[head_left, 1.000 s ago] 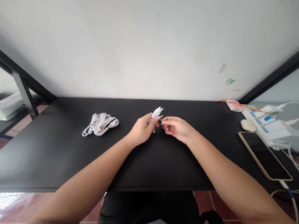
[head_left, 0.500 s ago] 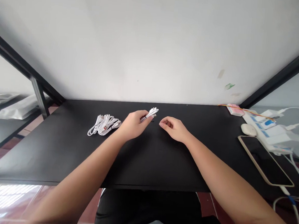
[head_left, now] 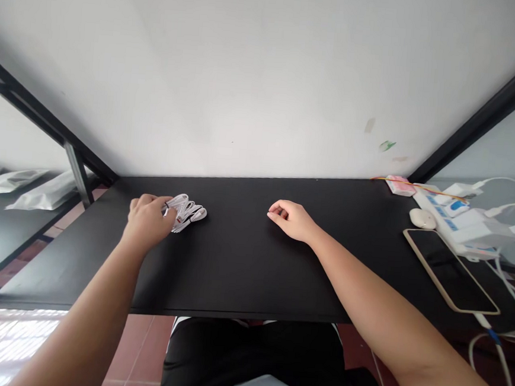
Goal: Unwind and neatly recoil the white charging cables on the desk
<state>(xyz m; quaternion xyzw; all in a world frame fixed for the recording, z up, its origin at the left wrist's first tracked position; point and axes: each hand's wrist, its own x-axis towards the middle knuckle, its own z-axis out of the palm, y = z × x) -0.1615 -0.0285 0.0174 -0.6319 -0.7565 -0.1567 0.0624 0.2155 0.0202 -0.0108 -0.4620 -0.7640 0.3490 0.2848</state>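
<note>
My left hand (head_left: 147, 222) reaches to the far left of the black table (head_left: 242, 275). Its curled fingers rest on a pile of coiled white cables (head_left: 188, 214) and appear closed on one coil at the pile's left edge. The hand hides part of the pile. My right hand (head_left: 288, 219) rests on the table near the middle, fingers loosely curled under, with nothing visible in it. The two hands are well apart.
At the right edge lie a phone (head_left: 450, 269) face up on a charging lead, a white mouse (head_left: 421, 218), a white power strip (head_left: 460, 224) with several plugs and cables, and a small pink box (head_left: 398, 185). A white wall stands behind the table.
My left hand carried the coiled white cable from the table's middle leftward to the pile. My right hand let go of the cable end and settled on the table.
</note>
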